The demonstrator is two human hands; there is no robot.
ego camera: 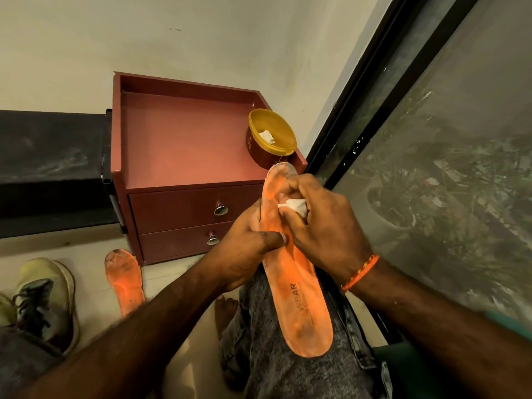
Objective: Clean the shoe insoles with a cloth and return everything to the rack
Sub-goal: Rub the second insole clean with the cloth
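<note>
1. My right hand (322, 226) has its grip pinched around a small wad of white cloth (295, 206), pressing it onto the upper half of the orange foam insole (299, 286). My left hand (250, 249) holds the insole's left edge, thumb laid across its face, fingers curled behind.
2. The dark sliding window with a black frame (431, 168) fills the right side, with potted plants dimly visible behind the glass.
3. The maroon two-drawer cabinet with a raised-rim pink tabletop (184, 139) stands in the corner against the pale wall, each drawer with a round metal knob.
4. A black rack (51, 168) sits just left of the cabinet, touching its side.
5. The insole I hold lies lengthwise along my grey-jeaned thigh (288, 355), heel toward me, grimy toe pointing at the cabinet.
6. A pale yellow sneaker with dark laces (46, 298) rests on the floor at lower left.
7. A second orange insole (125, 283), dirty at the toe, lies on the floor between sneaker and cabinet.
8. A yellow-rimmed round tub (270, 139) sits at the tabletop's right front corner with white cloth inside.
9. An orange thread bracelet (361, 272) circles my right wrist.
</note>
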